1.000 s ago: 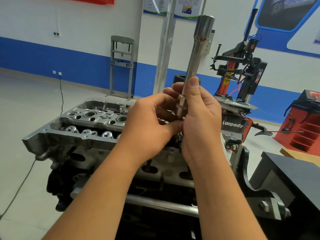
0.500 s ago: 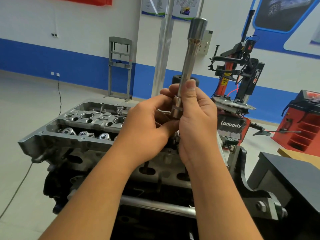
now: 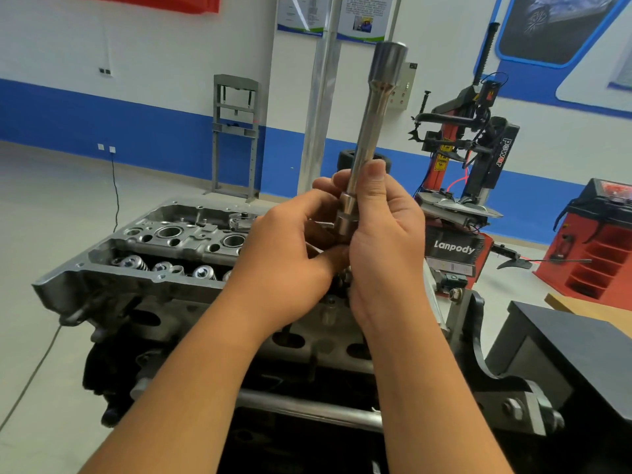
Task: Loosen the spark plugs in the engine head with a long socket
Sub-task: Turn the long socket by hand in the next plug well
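Note:
A long steel socket (image 3: 371, 131) stands nearly upright in front of me, wide end up, held above the engine head (image 3: 164, 254). My right hand (image 3: 383, 241) grips its lower shaft, thumb along the front. My left hand (image 3: 290, 254) curls around a small metal part at the socket's bottom end; that part is mostly hidden by my fingers. The engine head sits on a stand below, with open spark plug wells (image 3: 169, 231) and valve springs visible on its left half. My hands hide its right half.
A red tyre changer (image 3: 468, 172) stands behind on the right, next to a red cabinet (image 3: 595, 258). A black bench (image 3: 564, 343) sits at the right. A grey press frame (image 3: 236, 131) and a steel post (image 3: 318, 107) stand by the blue-striped wall. A cable (image 3: 116, 186) runs across the floor.
The view has shifted a little, so the socket sits slightly lower and further left in frame. Both hands keep the same hold at its bottom end.

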A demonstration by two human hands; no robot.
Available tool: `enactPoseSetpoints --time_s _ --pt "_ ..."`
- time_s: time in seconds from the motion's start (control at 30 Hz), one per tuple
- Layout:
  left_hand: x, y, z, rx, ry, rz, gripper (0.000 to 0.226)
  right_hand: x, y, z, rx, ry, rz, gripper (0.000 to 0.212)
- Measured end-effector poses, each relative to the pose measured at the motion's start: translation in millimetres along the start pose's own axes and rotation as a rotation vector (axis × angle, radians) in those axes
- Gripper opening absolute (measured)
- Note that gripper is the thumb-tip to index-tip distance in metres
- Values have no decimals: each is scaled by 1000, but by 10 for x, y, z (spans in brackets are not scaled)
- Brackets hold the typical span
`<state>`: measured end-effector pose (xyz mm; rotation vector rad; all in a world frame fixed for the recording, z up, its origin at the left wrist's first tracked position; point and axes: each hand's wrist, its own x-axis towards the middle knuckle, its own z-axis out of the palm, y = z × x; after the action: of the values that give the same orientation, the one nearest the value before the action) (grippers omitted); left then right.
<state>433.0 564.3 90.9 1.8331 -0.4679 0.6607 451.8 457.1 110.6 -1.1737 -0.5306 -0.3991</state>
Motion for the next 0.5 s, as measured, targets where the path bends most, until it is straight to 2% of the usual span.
enactPoseSetpoints --time_s 0.17,0.27,0.37,0.5 --pt "-14 2 26 58 66 16 37 -12 0 -10 16 -6 -45 20" --pt "7 2 -2 -16 -46 0 39 -5 20 -20 -24 2 -84 17" --pt "9 22 -24 -108 -146 -6 44 -4 19 -13 -23 11 -81 26" --pt "8 7 9 -41 -22 20 44 -15 -4 0 11 11 -46 27"
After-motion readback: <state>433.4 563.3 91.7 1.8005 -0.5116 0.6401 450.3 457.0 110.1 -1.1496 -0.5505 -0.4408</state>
